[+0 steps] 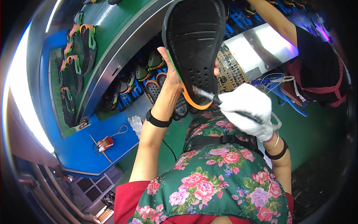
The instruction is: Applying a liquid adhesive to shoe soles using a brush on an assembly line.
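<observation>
My bare left hand (172, 76) is wrapped round the side of a black shoe sole (192, 44), with fingertips showing at its far right edge. The sole is held up with its toe end away from me and its heel end nearest. It has small holes toward the heel and an orange and green rim. In a white glove, my right hand (246, 106) grips a brush (206, 94) with a dark handle and a metal collar. The brush's pale bristles meet the sole near the heel, below the holes.
Several black shoe parts with orange and green trim (88, 48) lie on a green conveyor (112, 26) at left. A blue table (82, 149) bears a white glove (135, 124) and a small red item (105, 143). Another person's arm (278, 18) reaches in at upper right.
</observation>
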`<control>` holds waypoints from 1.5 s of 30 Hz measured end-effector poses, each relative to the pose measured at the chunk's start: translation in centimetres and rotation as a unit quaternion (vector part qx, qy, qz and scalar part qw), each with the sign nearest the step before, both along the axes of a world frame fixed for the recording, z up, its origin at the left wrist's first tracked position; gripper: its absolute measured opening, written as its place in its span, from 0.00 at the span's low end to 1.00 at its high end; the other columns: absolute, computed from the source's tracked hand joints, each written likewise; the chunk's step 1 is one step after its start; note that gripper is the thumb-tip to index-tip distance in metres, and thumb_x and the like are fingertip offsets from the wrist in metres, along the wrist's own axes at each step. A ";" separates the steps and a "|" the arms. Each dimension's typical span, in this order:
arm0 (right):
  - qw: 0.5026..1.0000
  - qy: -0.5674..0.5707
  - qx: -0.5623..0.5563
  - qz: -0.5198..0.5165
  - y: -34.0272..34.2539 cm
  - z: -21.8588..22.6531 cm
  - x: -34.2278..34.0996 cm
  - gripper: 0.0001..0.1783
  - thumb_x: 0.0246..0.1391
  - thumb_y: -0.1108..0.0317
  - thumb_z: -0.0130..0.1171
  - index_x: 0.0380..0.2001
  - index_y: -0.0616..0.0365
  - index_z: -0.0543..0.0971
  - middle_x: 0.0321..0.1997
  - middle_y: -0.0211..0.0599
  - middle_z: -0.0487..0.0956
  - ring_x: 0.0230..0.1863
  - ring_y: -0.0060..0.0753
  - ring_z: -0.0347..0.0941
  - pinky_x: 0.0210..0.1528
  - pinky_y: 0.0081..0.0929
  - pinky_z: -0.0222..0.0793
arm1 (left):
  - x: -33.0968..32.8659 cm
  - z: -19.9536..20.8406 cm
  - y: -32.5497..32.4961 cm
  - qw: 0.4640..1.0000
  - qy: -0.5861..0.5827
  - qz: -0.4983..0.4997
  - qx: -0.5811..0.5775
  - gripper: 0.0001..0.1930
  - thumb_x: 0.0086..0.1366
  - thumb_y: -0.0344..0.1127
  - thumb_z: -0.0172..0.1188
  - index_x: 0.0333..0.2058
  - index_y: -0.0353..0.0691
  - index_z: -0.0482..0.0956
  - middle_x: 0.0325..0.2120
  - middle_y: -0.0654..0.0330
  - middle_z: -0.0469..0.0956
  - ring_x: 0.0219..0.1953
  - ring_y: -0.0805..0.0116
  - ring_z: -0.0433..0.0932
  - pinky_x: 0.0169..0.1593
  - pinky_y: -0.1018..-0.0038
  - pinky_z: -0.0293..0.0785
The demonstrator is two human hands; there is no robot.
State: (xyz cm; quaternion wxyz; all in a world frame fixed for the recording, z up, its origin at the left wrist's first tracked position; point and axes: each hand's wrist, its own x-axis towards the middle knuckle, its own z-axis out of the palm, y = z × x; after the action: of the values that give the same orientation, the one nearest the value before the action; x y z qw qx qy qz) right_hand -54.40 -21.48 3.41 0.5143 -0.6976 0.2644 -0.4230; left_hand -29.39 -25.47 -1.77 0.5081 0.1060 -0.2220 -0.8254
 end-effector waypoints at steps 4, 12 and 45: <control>0.976 0.055 -0.201 0.068 0.3 -0.8 0.9 0.16 0.45 0.75 0.73 0.41 0.55 0.87 0.43 0.36 0.87 0.37 0.36 0.81 0.37 0.31 0.78 | 0.2 -0.7 -0.3 0.998 -0.045 -0.048 0.005 0.69 0.45 0.92 0.36 0.66 0.28 0.63 0.49 0.36 0.79 0.46 0.48 0.84 0.51 0.56 0.84; 0.956 0.092 -0.251 0.119 -1.1 -1.1 0.3 0.19 0.43 0.74 0.73 0.42 0.51 0.87 0.47 0.40 0.87 0.41 0.39 0.83 0.39 0.34 0.78 | 0.7 -1.4 0.1 0.974 -0.095 -0.126 0.160 0.61 0.52 0.87 0.41 0.66 0.34 0.66 0.49 0.38 0.79 0.41 0.43 0.85 0.45 0.50 0.85; 0.979 0.067 -0.089 -0.169 -1.2 -0.6 -2.5 0.10 0.42 0.77 0.73 0.32 0.57 0.86 0.37 0.39 0.87 0.34 0.40 0.82 0.38 0.33 0.77 | -4.6 0.0 8.2 0.942 0.101 0.060 0.314 0.35 0.76 0.58 0.47 0.65 0.30 0.66 0.63 0.36 0.68 0.60 0.39 0.75 0.62 0.49 0.76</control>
State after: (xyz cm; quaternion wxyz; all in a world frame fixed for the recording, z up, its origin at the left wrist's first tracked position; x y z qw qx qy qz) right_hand -56.87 -22.72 2.82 0.3522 -0.7127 0.3736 -0.4779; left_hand -34.00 -17.32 -1.75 0.5177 0.1897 0.1078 -0.8273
